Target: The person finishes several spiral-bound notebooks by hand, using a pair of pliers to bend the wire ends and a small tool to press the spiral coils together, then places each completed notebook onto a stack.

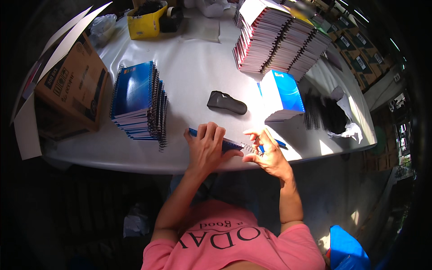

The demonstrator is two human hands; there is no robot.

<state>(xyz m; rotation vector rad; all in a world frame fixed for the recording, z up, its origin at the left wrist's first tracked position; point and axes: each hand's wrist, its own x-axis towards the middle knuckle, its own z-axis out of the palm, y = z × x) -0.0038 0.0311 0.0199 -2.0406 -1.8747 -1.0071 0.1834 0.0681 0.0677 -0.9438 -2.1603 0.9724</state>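
The left hand (pixel 206 148) lies flat on a blue-covered notebook (pixel 225 145) at the near edge of the white surface (pixel 193 76), its fingers (pixel 211 132) spread and pressing the cover down rather than gripping it. The right hand (pixel 267 153) sits just beside it, its fingers (pixel 257 135) curled and pinched on the metal spiral binding (pixel 249 148) at the notebook's right end. Just beyond the fingers lies a dark, rounded hand tool (pixel 226 102). To the left of the left hand stands a stack of bound blue notebooks (pixel 138 101), spirals facing the fingers. Farther left, a brown cardboard box (pixel 74 83) with dark printed labels sits at the surface's edge, its white flaps open. Beyond the right hand rests a pile of unbound blue-covered pads (pixel 281 96), with a heap of loose black spirals (pixel 324 114) on torn white paper to its right. Far behind, tall rows of stacked pads (pixel 279 38) fan out, and a yellow box (pixel 145 20) stands at the far left corner.
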